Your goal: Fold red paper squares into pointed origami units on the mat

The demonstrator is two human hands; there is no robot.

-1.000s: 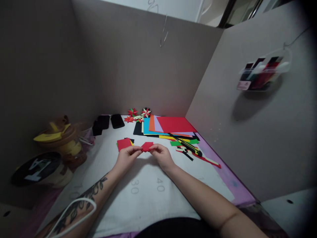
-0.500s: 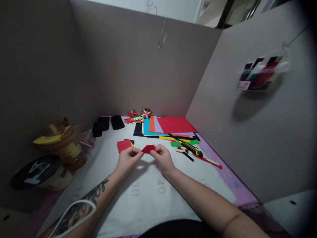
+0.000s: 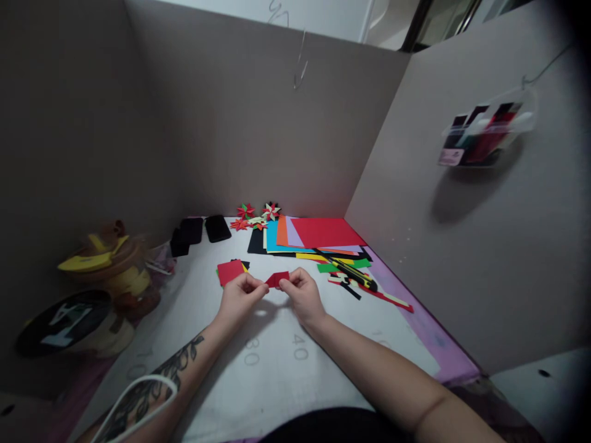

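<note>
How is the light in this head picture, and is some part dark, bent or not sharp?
Head view: dim light, brightest on the white mat; both hands throw soft shadows on it; corners darken, the right edge nearly black; wide-lens bending curves the partition walls; the red paper piece is small and slightly soft.

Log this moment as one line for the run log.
left hand: pinching red paper piece | right hand: pinching same piece | nearby: red square, utility knife

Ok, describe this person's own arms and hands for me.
Both forearms are bare, no sleeves, gloves or rings visible. The left forearm carries a dark floral tattoo, and a white cable loops across it. The right forearm shows no markings. Left hand, right hand.
</note>
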